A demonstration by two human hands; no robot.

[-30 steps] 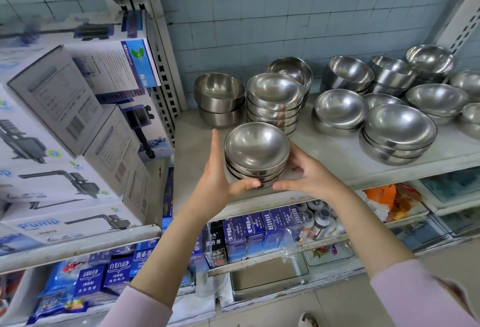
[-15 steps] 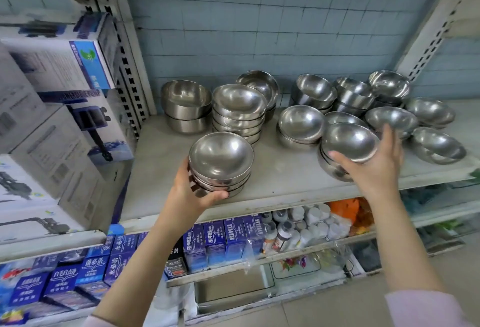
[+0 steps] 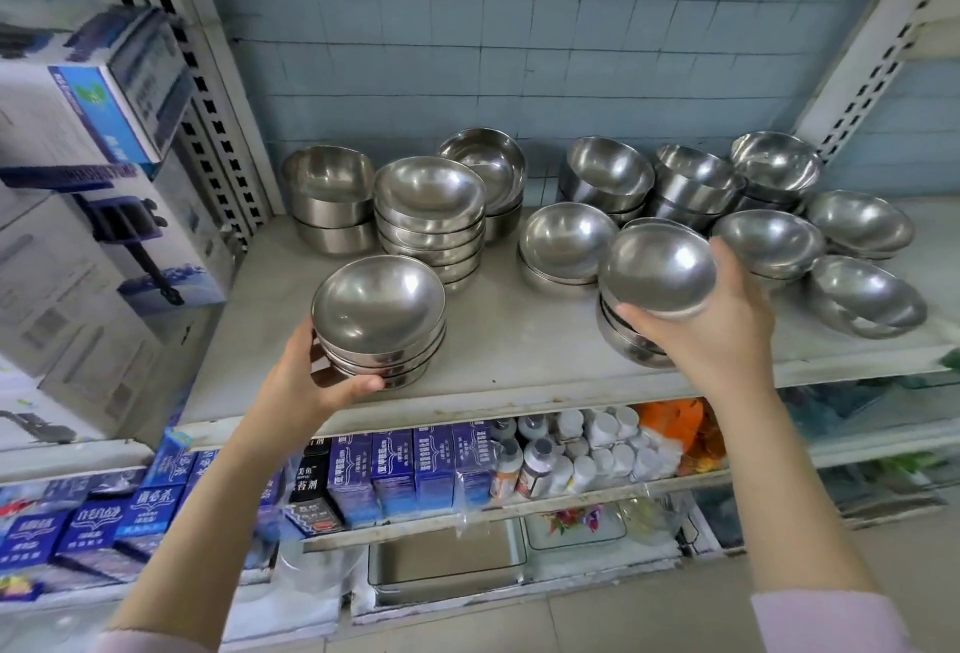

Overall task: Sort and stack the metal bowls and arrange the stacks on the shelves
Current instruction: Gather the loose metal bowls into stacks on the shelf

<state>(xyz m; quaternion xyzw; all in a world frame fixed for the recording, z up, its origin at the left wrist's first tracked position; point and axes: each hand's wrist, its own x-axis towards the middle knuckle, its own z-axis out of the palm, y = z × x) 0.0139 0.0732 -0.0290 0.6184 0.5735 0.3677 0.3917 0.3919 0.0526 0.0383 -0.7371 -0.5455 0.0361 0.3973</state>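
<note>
Here, in the head view, a short stack of metal bowls (image 3: 379, 325) is gripped at the front of the shelf (image 3: 519, 356) by the left hand (image 3: 306, 382), its fingers curled round the stack's left side and the thumb pressed under its lower rim. A single bowl (image 3: 657, 268) is clasped by the right hand (image 3: 722, 325), tilted and lifted just above the small pile (image 3: 623, 340) beneath it. Further stacks are ranged along the back: a tall nested stack (image 3: 431, 221) behind the held one, deeper straight-sided bowls (image 3: 330, 208) at the left, and loose bowls (image 3: 862, 299) at the right. Sorting appears to be under way, with much left unstacked. The lifted bowl seems meant for the left stack; it would need to be carried across, levelled, and lowered concentrically so that it nests rather than rocks.
</note>
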